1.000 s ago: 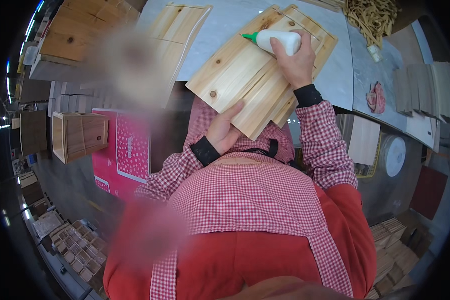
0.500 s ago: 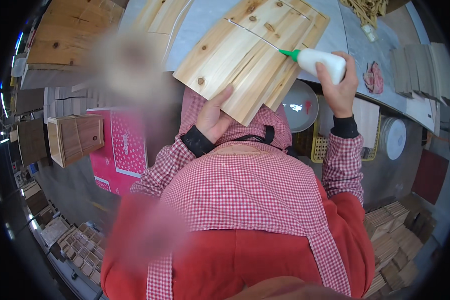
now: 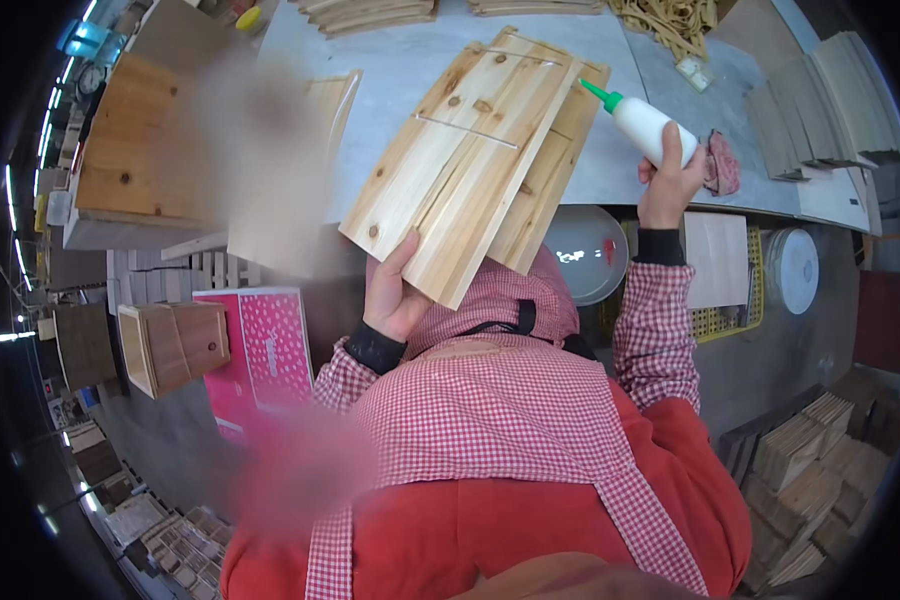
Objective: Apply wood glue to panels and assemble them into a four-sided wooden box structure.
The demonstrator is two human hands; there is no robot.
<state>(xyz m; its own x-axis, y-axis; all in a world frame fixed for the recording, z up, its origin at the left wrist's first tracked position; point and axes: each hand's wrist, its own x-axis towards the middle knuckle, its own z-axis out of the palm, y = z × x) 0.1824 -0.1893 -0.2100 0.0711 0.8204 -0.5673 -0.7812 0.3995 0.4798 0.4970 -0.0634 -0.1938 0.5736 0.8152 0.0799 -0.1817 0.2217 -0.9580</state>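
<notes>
Left hand: The left hand [image 3: 393,302] is held low and near, just beyond the red-and-white checked apron [image 3: 480,410]; a board's near edge is gripped, the thumb laid on the upper face and the other fingers hidden beneath.
Left forearm: It is angled far and slightly right, covered by a checked sleeve [image 3: 342,376] with a black cuff.
Right hand: The right hand [image 3: 673,182] is raised farther out, right of the board; a white plastic squeeze bottle [image 3: 654,127] with a green cone nozzle [image 3: 600,96] is wrapped at its base end by thumb and curled fingers.
Right forearm: It is stretched away from the body, with little bend shown at the wrist.
Nozzle: It is aimed left and far, near the board's far right edge; whether wood is touched cannot be told.
Board: The flat, pale, knotty wooden board [image 3: 450,180] is slanted toward the far right, its far part seen over the table, its upper face crossed by 2 thin whitish lines.
Second board: A similar pale wooden piece [image 3: 542,190] is partly covered by it, on the right.
Table: On the pale grey tabletop [image 3: 385,85], a crumpled reddish cloth [image 3: 722,163] is seen just beside the right hand.
</notes>
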